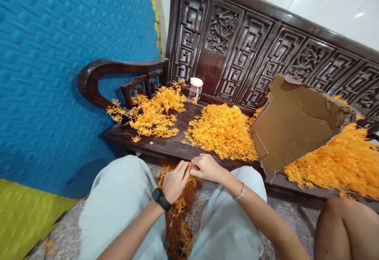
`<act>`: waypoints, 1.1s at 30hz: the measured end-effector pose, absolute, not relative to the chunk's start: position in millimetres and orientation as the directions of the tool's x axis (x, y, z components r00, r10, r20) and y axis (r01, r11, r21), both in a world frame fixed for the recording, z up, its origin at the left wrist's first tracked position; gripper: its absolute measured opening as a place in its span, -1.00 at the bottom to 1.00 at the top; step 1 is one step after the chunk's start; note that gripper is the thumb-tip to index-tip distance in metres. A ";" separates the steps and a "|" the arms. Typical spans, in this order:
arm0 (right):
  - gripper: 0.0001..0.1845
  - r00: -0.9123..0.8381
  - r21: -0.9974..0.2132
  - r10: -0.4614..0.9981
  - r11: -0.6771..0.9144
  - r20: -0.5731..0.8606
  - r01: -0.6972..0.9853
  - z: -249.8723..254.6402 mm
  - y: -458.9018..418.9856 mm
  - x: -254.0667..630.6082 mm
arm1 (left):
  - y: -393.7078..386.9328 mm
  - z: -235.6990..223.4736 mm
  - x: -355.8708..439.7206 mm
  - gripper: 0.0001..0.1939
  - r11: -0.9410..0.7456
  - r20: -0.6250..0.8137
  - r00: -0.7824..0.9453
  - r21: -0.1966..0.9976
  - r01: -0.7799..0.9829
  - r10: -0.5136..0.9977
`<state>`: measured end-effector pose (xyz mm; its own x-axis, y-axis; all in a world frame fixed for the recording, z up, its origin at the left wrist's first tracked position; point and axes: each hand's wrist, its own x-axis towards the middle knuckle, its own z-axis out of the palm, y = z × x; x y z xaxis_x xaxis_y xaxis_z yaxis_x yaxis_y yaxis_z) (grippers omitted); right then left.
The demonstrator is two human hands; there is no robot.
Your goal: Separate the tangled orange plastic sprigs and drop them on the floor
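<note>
My left hand [177, 181], with a dark watch at its wrist, is closed in a pinch. Its fingertips meet those of my right hand [207, 168], which is also closed, at a small orange plastic piece [190, 164]. Most of that piece is hidden by the fingers. Just beyond the hands, a heap of loose orange plastic flower pieces [223, 131] lies on the dark wooden bench [189, 113]. Left of it, orange pieces joined into branching strands [156, 112] spread toward the armrest. More orange strands [182, 220] hang or lie between my knees, below the hands.
A lidded clear cup [195, 89] stands by the carved backrest [222, 31]. A cardboard sheet [302, 121] leans upright between the middle heap and a larger orange heap [340, 163] at right. Another person's bare knee [346, 228] is at lower right. Blue foam matting [59, 74] lies left.
</note>
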<state>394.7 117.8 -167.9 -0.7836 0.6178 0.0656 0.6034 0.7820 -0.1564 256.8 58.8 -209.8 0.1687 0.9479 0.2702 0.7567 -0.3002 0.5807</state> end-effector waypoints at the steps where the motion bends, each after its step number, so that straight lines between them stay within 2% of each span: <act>1: -0.83 -0.785 -0.141 0.618 0.782 0.046 0.608 -168.4 117.9 395.4 | 59.5 -210.6 257.1 -0.74 -0.307 0.261 0.187 0.573 0.760 0.947; 7: -0.83 -0.817 -0.089 0.576 0.815 0.012 0.573 -170.5 116.5 397.8 | 62.1 -216.3 257.2 -0.77 -0.331 0.246 0.228 0.577 0.746 0.942; 12: -0.81 -0.826 -0.022 0.563 0.827 0.026 0.562 -175.2 115.8 398.5 | 62.7 -219.4 258.2 -0.78 -0.314 0.270 0.174 0.655 0.687 0.947; 16: -0.79 -0.758 0.017 0.648 0.759 0.071 0.650 -174.3 128.3 411.1 | 61.2 -217.7 255.7 -0.78 -0.276 0.296 0.070 0.746 0.606 0.953; 19: -0.79 -0.693 -0.139 0.712 0.702 0.115 0.698 -169.0 138.4 424.6 | 62.3 -214.1 249.9 -0.78 -0.246 0.288 -0.007 0.828 0.503 0.958; 22: -0.81 -0.673 -0.304 0.732 0.669 0.106 0.679 -163.2 139.9 432.3 | 66.0 -211.6 244.3 -0.76 -0.191 0.232 -0.065 0.906 0.378 0.970; 27: -0.97 -0.669 -0.472 0.734 0.633 0.115 0.614 -156.7 133.2 431.2 | 70.8 -209.3 241.1 -0.73 -0.125 0.138 -0.069 0.978 0.164 0.988; 29: -0.89 -0.665 -0.560 0.732 0.618 0.152 0.552 -153.9 131.7 428.5 | 71.0 -207.1 241.2 -0.74 -0.100 0.104 -0.044 0.990 0.097 0.994; 33: -0.61 -0.741 -0.721 0.650 0.594 0.169 0.357 -150.7 127.4 419.2 | 70.0 -201.6 242.8 -0.76 -0.051 0.051 0.017 0.999 -0.010 0.999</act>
<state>419.2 127.4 -150.7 -0.7411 0.6498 0.1687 0.3565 0.5939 -0.7213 242.8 70.0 -201.6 0.0168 0.9986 0.0507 -0.0105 -0.0505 0.9987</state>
